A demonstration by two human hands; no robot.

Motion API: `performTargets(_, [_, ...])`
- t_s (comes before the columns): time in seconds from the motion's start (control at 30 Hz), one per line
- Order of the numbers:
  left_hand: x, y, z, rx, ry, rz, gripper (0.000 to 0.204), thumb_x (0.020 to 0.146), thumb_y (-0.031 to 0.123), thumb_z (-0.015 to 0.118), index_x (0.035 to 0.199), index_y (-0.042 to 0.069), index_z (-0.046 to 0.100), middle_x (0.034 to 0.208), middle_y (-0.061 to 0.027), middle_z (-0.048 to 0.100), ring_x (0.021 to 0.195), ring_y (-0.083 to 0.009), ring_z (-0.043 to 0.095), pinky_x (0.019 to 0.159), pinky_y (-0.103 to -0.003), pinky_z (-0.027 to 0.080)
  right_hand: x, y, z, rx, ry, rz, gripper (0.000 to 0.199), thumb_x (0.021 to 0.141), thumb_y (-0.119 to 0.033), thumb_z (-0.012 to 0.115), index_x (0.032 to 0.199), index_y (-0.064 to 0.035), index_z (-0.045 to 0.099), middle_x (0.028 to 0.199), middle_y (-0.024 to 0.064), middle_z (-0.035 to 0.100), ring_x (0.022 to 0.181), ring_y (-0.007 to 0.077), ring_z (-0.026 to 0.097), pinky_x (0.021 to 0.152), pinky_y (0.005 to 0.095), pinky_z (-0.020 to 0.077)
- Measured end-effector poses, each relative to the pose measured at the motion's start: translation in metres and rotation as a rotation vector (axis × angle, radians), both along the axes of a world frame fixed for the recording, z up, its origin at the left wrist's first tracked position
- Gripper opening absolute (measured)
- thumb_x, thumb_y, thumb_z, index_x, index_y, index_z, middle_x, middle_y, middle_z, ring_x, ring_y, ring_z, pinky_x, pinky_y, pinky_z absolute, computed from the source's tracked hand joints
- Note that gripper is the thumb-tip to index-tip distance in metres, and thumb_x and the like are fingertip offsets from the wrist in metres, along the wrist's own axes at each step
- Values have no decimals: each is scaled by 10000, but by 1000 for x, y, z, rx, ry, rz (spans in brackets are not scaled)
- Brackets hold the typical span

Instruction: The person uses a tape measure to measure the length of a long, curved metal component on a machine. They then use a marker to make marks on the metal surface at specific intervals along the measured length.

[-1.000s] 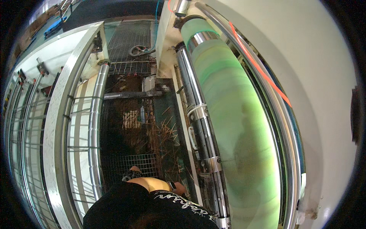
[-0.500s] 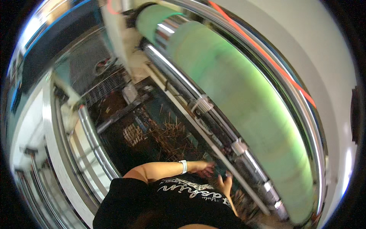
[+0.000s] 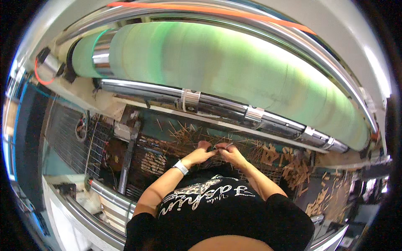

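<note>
- I make out a small greyish piece (image 3: 228, 146) on the near side of the green roller (image 3: 201, 54); it is too small for me to read its direction or long axis.
- It shows at the curled fingers of the right hand (image 3: 230, 154), with the left hand (image 3: 203, 154) just beside; I cannot tell whether either pinches it.
- A metal shaft (image 3: 155, 93) runs alongside the roller's near edge.
- Thin sticks (image 3: 182, 133) lie below the roller.

Tiny greyish thing (image 3: 228, 146) up at the fingers of the right hand (image 3: 229, 153), right by the left hand (image 3: 204, 151). Mostly covered, so honestly can't make out its shape or tilt.
</note>
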State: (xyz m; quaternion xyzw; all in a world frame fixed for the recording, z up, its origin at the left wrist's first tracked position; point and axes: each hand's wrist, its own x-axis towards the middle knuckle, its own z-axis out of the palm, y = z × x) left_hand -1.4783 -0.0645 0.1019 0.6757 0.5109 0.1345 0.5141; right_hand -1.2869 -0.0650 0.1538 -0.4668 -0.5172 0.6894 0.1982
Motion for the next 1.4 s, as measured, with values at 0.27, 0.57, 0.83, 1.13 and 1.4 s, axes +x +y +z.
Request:
performTargets(0.27, [-36, 37, 5, -84, 121, -82, 529, 754, 481, 642, 882, -29, 584, 869, -198, 575, 831, -326, 550, 778, -385, 424, 3, 27, -36, 352, -99, -233, 164, 792, -188, 655, 832, -54, 569, 703, 0, 534, 656, 75, 496, 557, 240, 391])
performTargets(0.57, [-186, 99, -44, -59, 165, -274, 218, 818, 219, 587, 794, 4, 556, 747, -99, 600, 695, -174, 551, 649, -310, 426, 86, 23, -149, 213, 197, -1467, 141, 843, -229, 623, 823, -94, 586, 539, -70, 386, 432, 47, 314, 404, 221, 250])
performTargets(0.83, [-194, 148, -78, -186, 441, -557, 140, 834, 134, 585, 758, 21, 554, 680, -51, 570, 634, -110, 508, 591, -269, 400, 38, -11, -277, -61, 280, -1766, 142, 838, -193, 625, 841, -53, 597, 583, -55, 442, 449, 45, 352, 397, 224, 235])
performTargets(1.13, [-173, 151, -133, -140, 543, -508, 162, 903, 134, 494, 832, 23, 587, 711, -34, 567, 666, -114, 513, 615, -270, 399, 89, 11, -333, 47, 131, -1590, 326, 841, -271, 615, 1022, -1, 593, 908, 44, 618, 842, 120, 538, 775, 279, 426])
performTargets(1.4, [-127, 127, -203, -249, 521, -284, 190, 911, 155, 479, 805, 34, 580, 684, -17, 535, 636, -95, 456, 603, -266, 375, 112, -12, -477, -143, -327, -1647, 248, 830, -246, 615, 909, -11, 619, 907, 129, 549, 913, 289, 506, 798, 384, 417])
